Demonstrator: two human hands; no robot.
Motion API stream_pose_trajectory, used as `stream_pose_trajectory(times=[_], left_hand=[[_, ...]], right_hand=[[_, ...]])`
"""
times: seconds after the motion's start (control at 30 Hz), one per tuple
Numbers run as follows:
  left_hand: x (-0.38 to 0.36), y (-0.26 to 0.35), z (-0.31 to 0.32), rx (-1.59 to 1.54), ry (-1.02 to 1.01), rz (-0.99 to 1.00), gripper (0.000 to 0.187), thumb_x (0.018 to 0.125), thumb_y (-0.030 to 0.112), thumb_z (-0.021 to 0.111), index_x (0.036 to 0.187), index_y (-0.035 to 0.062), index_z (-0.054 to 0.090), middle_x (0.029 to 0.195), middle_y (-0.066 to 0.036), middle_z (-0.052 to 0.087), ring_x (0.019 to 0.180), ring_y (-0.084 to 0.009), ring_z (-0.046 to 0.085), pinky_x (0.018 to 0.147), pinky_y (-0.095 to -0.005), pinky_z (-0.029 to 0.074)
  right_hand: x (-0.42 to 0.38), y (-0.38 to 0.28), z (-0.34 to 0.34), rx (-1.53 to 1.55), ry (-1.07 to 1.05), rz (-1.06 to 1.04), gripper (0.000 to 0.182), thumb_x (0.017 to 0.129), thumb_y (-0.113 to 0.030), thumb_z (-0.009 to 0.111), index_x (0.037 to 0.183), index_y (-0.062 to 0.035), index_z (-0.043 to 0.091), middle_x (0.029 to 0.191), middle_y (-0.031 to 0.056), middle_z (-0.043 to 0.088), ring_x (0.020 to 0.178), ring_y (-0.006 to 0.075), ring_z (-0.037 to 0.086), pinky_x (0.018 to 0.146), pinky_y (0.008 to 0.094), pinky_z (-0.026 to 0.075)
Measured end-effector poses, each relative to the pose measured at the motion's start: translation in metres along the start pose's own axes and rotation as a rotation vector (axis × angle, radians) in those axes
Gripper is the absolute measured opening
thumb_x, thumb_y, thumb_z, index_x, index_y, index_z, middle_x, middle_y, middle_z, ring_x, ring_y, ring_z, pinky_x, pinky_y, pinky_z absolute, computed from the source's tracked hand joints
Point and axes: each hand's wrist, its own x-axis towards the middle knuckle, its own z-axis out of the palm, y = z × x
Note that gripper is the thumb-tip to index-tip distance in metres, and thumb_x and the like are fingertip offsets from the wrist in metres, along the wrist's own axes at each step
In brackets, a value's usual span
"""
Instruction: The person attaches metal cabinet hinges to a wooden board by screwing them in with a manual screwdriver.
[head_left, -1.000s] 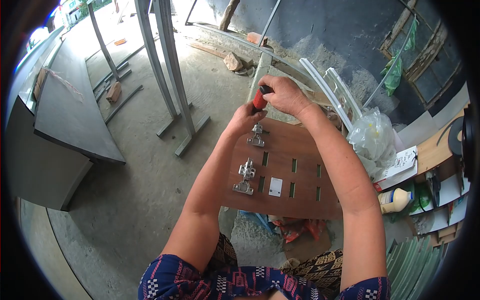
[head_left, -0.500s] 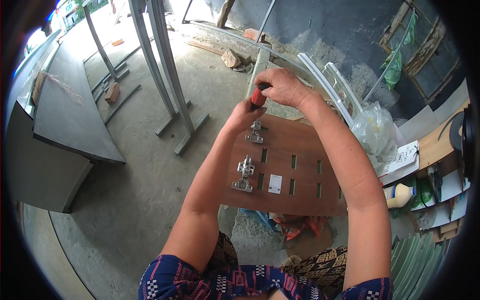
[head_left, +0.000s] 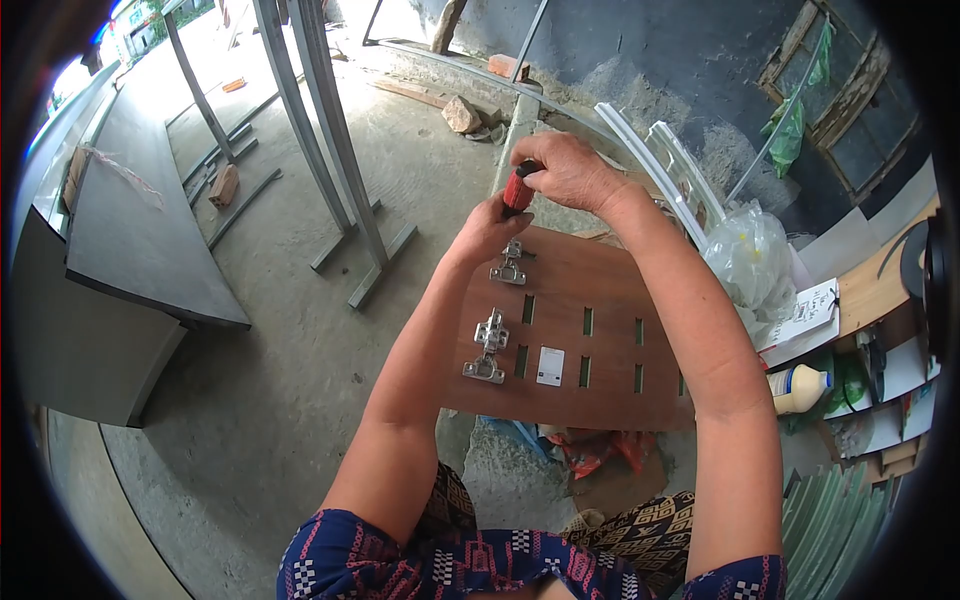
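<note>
A red and black screwdriver (head_left: pixel 518 190) stands upright over the far left corner of a brown slotted board (head_left: pixel 610 290). My right hand (head_left: pixel 570 172) is closed on the top of its handle. Lower on the handle, my left hand (head_left: pixel 488 232) grips it with closed fingers. The screwdriver's tip is hidden behind my left hand. Just below that hand, a metal hinge (head_left: pixel 509 266) lies on the board. Nearer to me, another metal hinge (head_left: pixel 487 348) sits at the left edge, with a white card (head_left: pixel 550 366) to its right.
Upright metal posts (head_left: pixel 340 150) stand ahead on the left, beyond a grey panel (head_left: pixel 150 200). On the right are a clear plastic bag (head_left: pixel 748 262), a cream bottle (head_left: pixel 798 389) and green strips (head_left: pixel 830 530). A rock (head_left: pixel 461 115) lies near the wall.
My right hand has turned slightly on top of the screwdriver handle. The left hand, board and hinges show almost no movement.
</note>
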Motion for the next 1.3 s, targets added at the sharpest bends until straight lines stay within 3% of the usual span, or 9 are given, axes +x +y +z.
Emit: stream_pose_trajectory(times=[0.3,0.5,0.6,0.8,0.9,1.0,1.1,1.23,1.3], left_hand=[[0.002,-0.008,0.001,0.002,0.006,-0.014,0.037,0.084,0.024,0.066,0.112,0.0021,0.056,0.090,-0.009,0.062,0.083,-0.0170,0.056,0.078,-0.0338,0.047],[0.000,0.000,-0.003,-0.018,-0.075,-0.063,0.036,0.088,0.019,0.063,0.118,0.0001,0.055,0.103,-0.007,0.062,0.095,-0.0130,0.054,0.087,-0.0314,0.044],[0.002,-0.008,0.000,-0.032,-0.063,-0.043,0.036,0.088,0.018,0.063,0.118,0.0005,0.055,0.104,-0.007,0.062,0.096,-0.0125,0.054,0.087,-0.0312,0.044],[0.002,-0.011,0.004,-0.032,0.052,0.041,0.039,0.082,0.027,0.068,0.110,0.0021,0.057,0.089,-0.014,0.064,0.082,-0.0236,0.060,0.077,-0.0358,0.047],[-0.002,0.020,-0.006,0.062,0.059,0.043,0.037,0.082,0.028,0.068,0.106,0.0011,0.057,0.084,-0.015,0.063,0.077,-0.0247,0.060,0.073,-0.0370,0.047],[-0.009,0.072,-0.010,0.120,-0.049,-0.004,0.024,0.086,0.017,0.064,0.102,0.0003,0.059,0.085,-0.003,0.062,0.081,-0.0116,0.055,0.076,-0.0304,0.047],[-0.004,0.060,0.006,-0.016,-0.169,0.018,0.022,0.085,0.019,0.065,0.097,0.0009,0.060,0.079,-0.001,0.059,0.075,-0.0094,0.052,0.071,-0.0281,0.046],[-0.009,0.053,0.024,-0.022,-0.192,0.040,0.036,0.081,0.029,0.071,0.096,-0.0019,0.058,0.072,-0.011,0.058,0.067,-0.0190,0.052,0.065,-0.0359,0.045],[-0.011,0.046,0.026,0.017,-0.213,0.041,0.033,0.081,0.027,0.071,0.094,-0.0007,0.058,0.073,-0.007,0.058,0.068,-0.0156,0.052,0.065,-0.0334,0.045]], right_hand=[[0.004,-0.014,-0.008,-0.129,-0.084,0.158,0.024,0.074,-0.022,0.067,0.086,-0.0008,0.064,0.085,0.0173,0.066,0.083,0.0325,0.063,0.076,0.0403,0.049],[0.002,0.002,0.006,-0.079,-0.034,-0.073,0.028,0.076,-0.026,0.068,0.090,-0.0013,0.065,0.096,0.0199,0.066,0.092,0.0345,0.064,0.082,0.0419,0.050],[0.001,-0.002,0.007,-0.126,-0.007,0.016,0.026,0.077,-0.025,0.068,0.087,-0.0013,0.064,0.090,0.0198,0.066,0.090,0.0356,0.064,0.080,0.0427,0.050],[-0.004,-0.012,0.008,-0.140,0.062,0.103,0.029,0.077,-0.029,0.069,0.085,-0.0026,0.063,0.077,0.0169,0.066,0.079,0.0367,0.065,0.074,0.0444,0.051],[-0.010,-0.013,-0.003,-0.067,0.216,0.025,0.025,0.077,-0.024,0.070,0.080,-0.0005,0.062,0.070,0.0150,0.064,0.067,0.0268,0.063,0.062,0.0363,0.047],[-0.021,-0.023,-0.031,0.054,0.260,0.059,0.023,0.077,-0.021,0.071,0.082,0.0001,0.063,0.066,0.0087,0.061,0.060,0.0156,0.056,0.058,0.0308,0.044],[-0.036,-0.039,-0.058,0.071,0.142,0.193,0.023,0.077,-0.023,0.069,0.082,-0.0010,0.064,0.073,0.0149,0.065,0.068,0.0305,0.063,0.063,0.0390,0.048],[-0.052,-0.021,-0.049,0.070,0.088,0.224,0.024,0.076,-0.021,0.070,0.085,0.0006,0.064,0.077,0.0170,0.066,0.072,0.0299,0.064,0.067,0.0384,0.049],[-0.059,-0.012,-0.039,0.087,0.084,0.238,0.025,0.076,-0.021,0.069,0.087,0.0008,0.064,0.080,0.0183,0.066,0.075,0.0317,0.064,0.069,0.0391,0.049]])
